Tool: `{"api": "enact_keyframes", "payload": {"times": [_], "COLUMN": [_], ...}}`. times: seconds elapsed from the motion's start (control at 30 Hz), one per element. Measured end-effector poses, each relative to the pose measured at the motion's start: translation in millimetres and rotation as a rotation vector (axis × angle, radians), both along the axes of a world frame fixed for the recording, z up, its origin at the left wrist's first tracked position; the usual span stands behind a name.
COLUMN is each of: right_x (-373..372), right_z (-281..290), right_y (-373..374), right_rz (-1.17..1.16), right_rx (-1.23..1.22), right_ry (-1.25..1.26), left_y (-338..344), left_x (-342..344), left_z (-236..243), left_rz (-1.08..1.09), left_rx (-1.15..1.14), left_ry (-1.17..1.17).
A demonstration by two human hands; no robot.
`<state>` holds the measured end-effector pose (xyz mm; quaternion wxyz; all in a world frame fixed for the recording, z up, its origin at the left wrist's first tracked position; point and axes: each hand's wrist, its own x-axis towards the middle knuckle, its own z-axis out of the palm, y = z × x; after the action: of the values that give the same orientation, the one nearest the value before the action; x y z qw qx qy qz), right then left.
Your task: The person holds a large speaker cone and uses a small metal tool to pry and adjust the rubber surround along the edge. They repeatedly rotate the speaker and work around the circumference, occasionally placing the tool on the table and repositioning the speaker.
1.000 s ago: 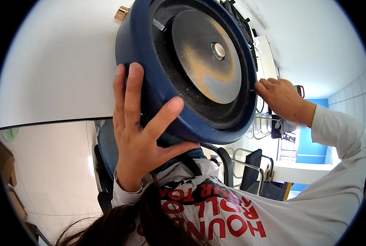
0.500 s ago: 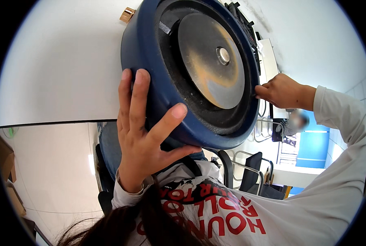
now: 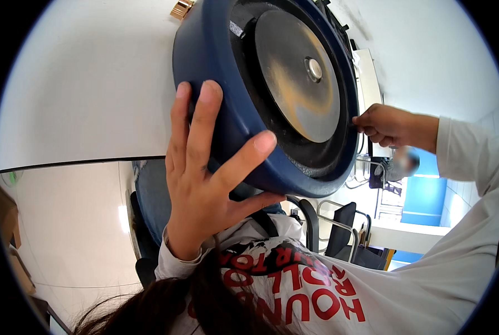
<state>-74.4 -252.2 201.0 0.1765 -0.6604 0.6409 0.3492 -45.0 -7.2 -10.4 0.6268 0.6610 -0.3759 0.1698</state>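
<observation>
A round, dark-blue casing (image 3: 232,97) around a stained grey metal disc (image 3: 288,72) tilts over a white table (image 3: 82,95). The left hand (image 3: 202,187) splays against its side; the right hand (image 3: 392,124) pinches at its right rim, its grip unclear.

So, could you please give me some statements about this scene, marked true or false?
A copper-coloured knob shows at the upper left of the navy housing. True.
The left hand lies with fingers spread against the housing. True.
The right hand holds that knob. False: it is at the housing's right edge.
The round plate has a square hole at its centre. False: a metallic stud sits there.
The plate shows yellowish patches. True.
</observation>
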Motion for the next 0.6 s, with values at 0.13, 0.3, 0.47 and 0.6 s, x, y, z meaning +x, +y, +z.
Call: {"api": "enact_keyframes", "payload": {"times": [0.13, 0.3, 0.47, 0.6], "right_x": [10, 0, -2, -5], "right_z": [5, 1, 4, 9], "right_y": [-25, 15, 15, 16], "right_rz": [0.034, 0.914, 1.311, 1.382], "right_rx": [0.134, -0.021, -0.032, -0.145], "right_ry": [0.159, 0.332, 0.577, 0.572], "left_y": [-1, -1, -1, -1], "left_x": [3, 1, -1, -1], "left_z": [1, 6, 5, 5], "left_rz": [0.007, 0.042, 0.049, 0.045], "left_rx": [-0.042, -0.099, -0.115, -0.111], "left_ry": [-0.030, 0.044, 0.090, 0.082]}}
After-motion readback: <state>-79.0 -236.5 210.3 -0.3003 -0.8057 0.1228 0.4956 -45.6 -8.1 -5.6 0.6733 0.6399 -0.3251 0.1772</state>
